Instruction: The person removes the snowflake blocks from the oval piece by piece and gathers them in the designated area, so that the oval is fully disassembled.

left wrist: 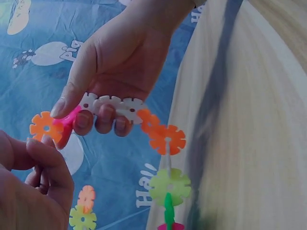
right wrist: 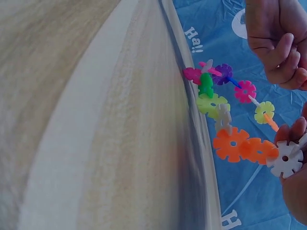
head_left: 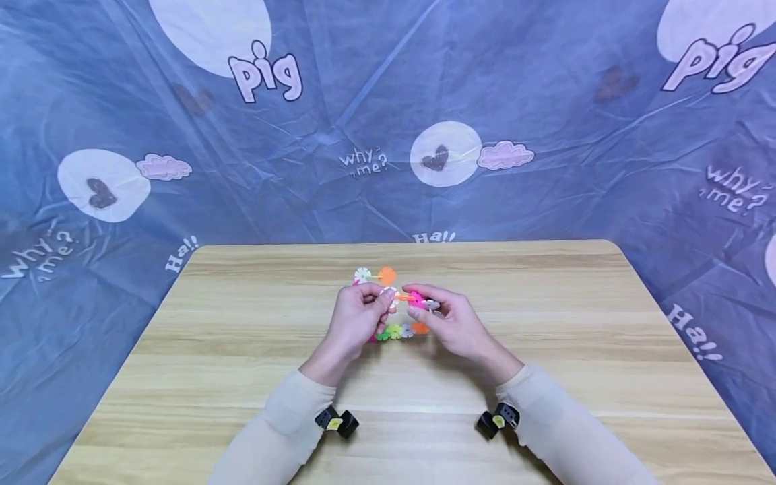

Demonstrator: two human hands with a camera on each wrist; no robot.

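Note:
A chain of colourful plastic snowflake discs (head_left: 395, 331) curves around and below my hands. My left hand (head_left: 358, 313) pinches a white snowflake disc (head_left: 390, 297) between thumb and fingers. Opposite it, my right hand (head_left: 451, 322) holds a pink disc (head_left: 415, 299) at its fingertips. An orange disc (left wrist: 46, 127) bridges the gap between the hands. White discs (left wrist: 111, 105) of the chain lie across the right hand's curled fingers. From there orange, yellow-green and green discs hang down. The left fingertips partly hide the white disc.
The chain's far stretch, with another white disc (head_left: 362, 275) and an orange disc (head_left: 386, 275), shows beyond the left hand. A wooden table (head_left: 242, 377) lies under everything. Behind its back edge hangs a blue printed cloth (head_left: 339, 202).

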